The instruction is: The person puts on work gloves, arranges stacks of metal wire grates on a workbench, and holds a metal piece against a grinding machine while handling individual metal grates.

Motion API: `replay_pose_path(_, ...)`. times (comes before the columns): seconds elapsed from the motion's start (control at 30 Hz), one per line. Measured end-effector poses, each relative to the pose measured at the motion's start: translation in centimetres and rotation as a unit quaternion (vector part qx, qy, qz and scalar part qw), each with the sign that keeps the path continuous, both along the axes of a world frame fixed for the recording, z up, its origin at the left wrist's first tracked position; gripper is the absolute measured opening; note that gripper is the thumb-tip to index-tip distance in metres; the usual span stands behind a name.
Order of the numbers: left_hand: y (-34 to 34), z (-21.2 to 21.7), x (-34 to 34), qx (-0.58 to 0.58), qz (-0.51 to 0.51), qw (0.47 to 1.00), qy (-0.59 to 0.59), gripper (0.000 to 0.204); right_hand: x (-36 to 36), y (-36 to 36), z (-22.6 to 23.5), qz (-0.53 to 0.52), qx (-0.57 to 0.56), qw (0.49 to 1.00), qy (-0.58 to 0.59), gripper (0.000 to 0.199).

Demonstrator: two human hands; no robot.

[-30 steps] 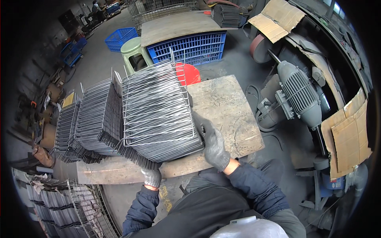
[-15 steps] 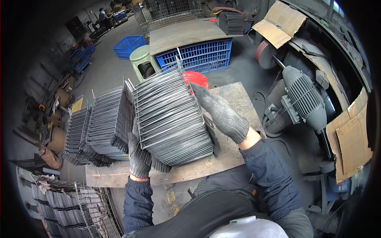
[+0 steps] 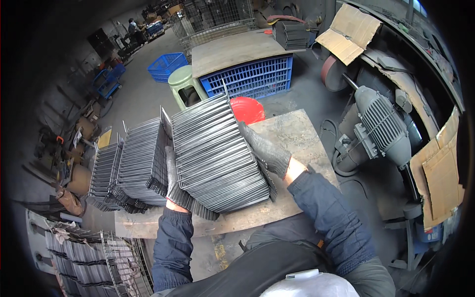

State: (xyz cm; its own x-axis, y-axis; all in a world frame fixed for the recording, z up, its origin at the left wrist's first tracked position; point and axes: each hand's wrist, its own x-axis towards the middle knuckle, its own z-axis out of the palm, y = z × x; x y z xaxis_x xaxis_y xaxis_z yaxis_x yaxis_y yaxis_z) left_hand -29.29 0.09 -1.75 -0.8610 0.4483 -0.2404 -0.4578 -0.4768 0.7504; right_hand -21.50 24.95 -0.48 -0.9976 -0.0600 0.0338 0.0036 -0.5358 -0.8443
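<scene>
A thick stack of grey wire racks (image 3: 215, 153) stands tilted on a worn wooden table (image 3: 292, 133). My left hand (image 3: 172, 178), in a dark knit glove, presses flat against the stack's left side. Against the stack's right side lies my right hand (image 3: 264, 148), also gloved, with fingers stretched along the wire edges. Both hands clamp the stack between them. To the left, more wire racks (image 3: 133, 168) lean in rows on the same table.
A grey motor machine (image 3: 383, 128) stands right of the table. Beyond the table are a red tub (image 3: 247, 109), a blue plastic crate (image 3: 247, 76) under a board, a green stool (image 3: 185, 84). A wire basket with racks (image 3: 89, 257) sits lower left. Cardboard (image 3: 443, 173) lines the right.
My hands have moved from the stack's near edge to its two sides and lifted it more upright. The view has shifted closer to the stack.
</scene>
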Motion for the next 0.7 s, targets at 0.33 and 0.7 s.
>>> replay_pose_path(0.33, 0.3, 1.8, 3.0, 0.002, 0.031, 0.999, -0.024, 0.065, 2.1, -0.3, 2.4, 0.003, -0.093, 0.991, -0.091, 0.074)
replay_pose_path(0.7, 0.9, 13.0, 8.8, -0.037, 0.125, 0.938, 0.322, 0.067, 6.2, 3.4, 9.5, 0.021, -0.092, 0.985, 0.142, 0.073)
